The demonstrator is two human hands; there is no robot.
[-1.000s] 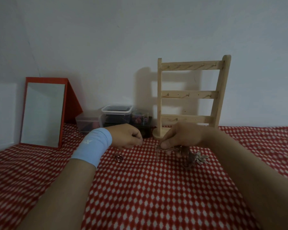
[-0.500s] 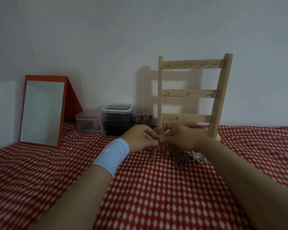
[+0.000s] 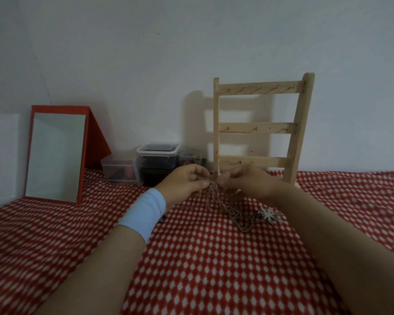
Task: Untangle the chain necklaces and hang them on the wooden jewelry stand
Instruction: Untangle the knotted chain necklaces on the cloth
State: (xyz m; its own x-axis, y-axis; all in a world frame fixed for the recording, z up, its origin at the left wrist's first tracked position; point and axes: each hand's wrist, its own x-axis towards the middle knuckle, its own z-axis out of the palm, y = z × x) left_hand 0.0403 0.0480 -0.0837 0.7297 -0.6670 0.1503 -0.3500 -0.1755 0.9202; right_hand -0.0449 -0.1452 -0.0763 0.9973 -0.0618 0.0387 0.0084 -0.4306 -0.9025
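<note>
Just in front of the wooden jewelry stand's (image 3: 259, 128) left post, the left hand (image 3: 187, 183) and the right hand (image 3: 248, 180) are meeting, both pinching the top of the chain necklaces (image 3: 228, 208) with curled fingers. The tangled chains are hanging from that pinch and trailing onto the red checked cloth (image 3: 214, 269) before the stand, ending by a flower pendant (image 3: 270, 214). Left of the stand, lidded containers (image 3: 157, 155) and a red-framed mirror (image 3: 55, 155) are lining the wall; nearer than the stand, a broad stretch of cloth is showing between the forearms

We wear a light-blue wristband (image 3: 142, 212) behind our left hand (image 3: 187, 180), left of the frame's centre. Both our forearms are bare down to the bottom edge.
</note>
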